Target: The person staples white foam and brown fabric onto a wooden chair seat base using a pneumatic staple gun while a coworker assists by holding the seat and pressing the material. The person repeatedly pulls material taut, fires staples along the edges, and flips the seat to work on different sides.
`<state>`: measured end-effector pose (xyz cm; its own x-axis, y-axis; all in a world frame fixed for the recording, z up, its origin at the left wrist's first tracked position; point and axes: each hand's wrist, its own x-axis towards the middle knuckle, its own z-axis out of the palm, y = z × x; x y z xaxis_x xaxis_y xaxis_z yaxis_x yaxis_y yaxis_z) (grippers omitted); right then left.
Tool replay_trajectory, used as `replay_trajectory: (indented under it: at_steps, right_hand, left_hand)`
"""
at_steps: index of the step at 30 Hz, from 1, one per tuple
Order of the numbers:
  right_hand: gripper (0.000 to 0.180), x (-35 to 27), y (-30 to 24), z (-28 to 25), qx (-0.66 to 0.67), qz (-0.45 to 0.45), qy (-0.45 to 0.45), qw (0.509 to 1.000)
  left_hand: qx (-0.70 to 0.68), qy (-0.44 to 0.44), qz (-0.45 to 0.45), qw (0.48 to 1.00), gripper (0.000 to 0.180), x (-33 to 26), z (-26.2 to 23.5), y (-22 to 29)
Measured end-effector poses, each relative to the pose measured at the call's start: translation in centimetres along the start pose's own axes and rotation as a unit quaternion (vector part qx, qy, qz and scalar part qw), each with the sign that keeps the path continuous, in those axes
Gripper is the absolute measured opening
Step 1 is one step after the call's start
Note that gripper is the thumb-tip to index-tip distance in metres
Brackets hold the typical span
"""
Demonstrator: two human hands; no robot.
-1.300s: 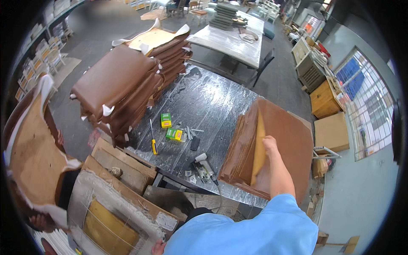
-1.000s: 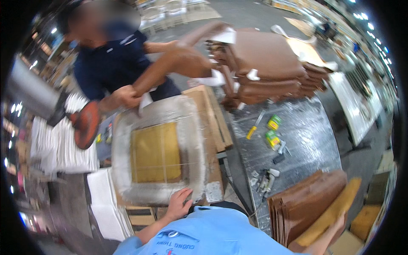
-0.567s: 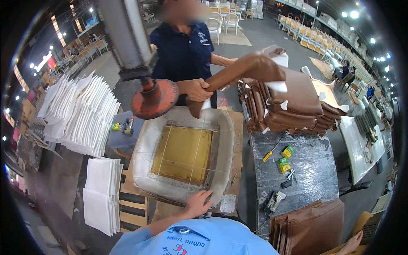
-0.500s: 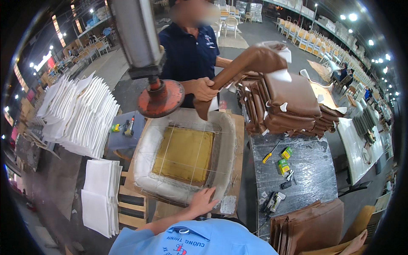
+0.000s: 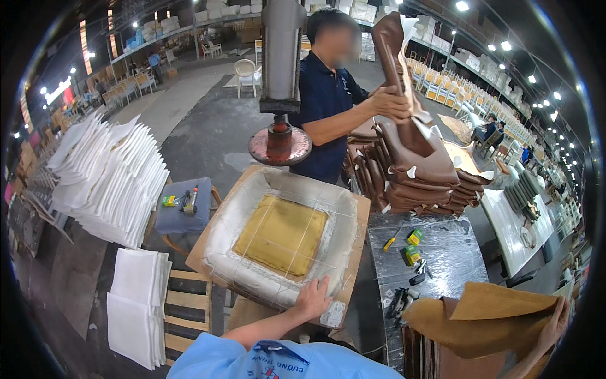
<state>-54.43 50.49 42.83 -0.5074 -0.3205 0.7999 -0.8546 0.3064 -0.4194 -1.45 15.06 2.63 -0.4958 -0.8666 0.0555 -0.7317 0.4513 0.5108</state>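
Note:
My left hand (image 5: 314,298) lies with its fingers apart on the near right corner of a white padded square form (image 5: 218,243). The form has a yellow square panel (image 5: 281,234) in its middle, crossed by thin strings. Out at the far right my right hand (image 5: 559,314) is closed on the edge of a brown leather piece (image 5: 505,302) with a tan underside, raised over a stack of brown leather pieces (image 5: 454,355). Above the form's far edge hangs a round red press plate (image 5: 279,145).
Across from me, a co-worker (image 5: 325,120) holds a brown leather cover (image 5: 394,63) over piled brown cushions (image 5: 416,170). A dark table (image 5: 451,252) bears a screwdriver (image 5: 394,234) and small green boxes (image 5: 411,255). White sheets (image 5: 104,183) stand stacked at left, near a blue-grey stool (image 5: 183,218).
My right hand has lifted the leather piece higher into view. The co-worker has swung the cover up and right. The form has turned slightly, with my left hand still on it.

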Motion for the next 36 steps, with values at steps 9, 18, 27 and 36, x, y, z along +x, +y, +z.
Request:
replay_trajectory:
  at_steps: [9,18,27,36]
  right_hand:
    - [0.017,-4.5,-13.5,6.5,0.145,-0.042,-0.106,0.983]
    - [0.015,-4.8,-21.6,10.3,0.176,-0.112,-0.13,0.969]
    - [0.013,-4.6,-24.5,14.1,0.215,-0.126,-0.112,0.962]
    - [0.014,-4.5,-25.7,14.7,0.194,-0.139,-0.104,0.965]
  left_hand:
    - [-0.019,0.012,0.042,0.999,0.069,-5.1,-3.0,-3.4]
    - [-0.005,-0.003,0.018,1.0,0.059,-10.1,-5.6,-7.2]
    - [0.042,0.022,0.018,0.999,0.06,-11.2,-6.8,-10.0]
    - [-0.018,0.039,0.065,0.997,0.061,-10.7,-6.6,-10.4]
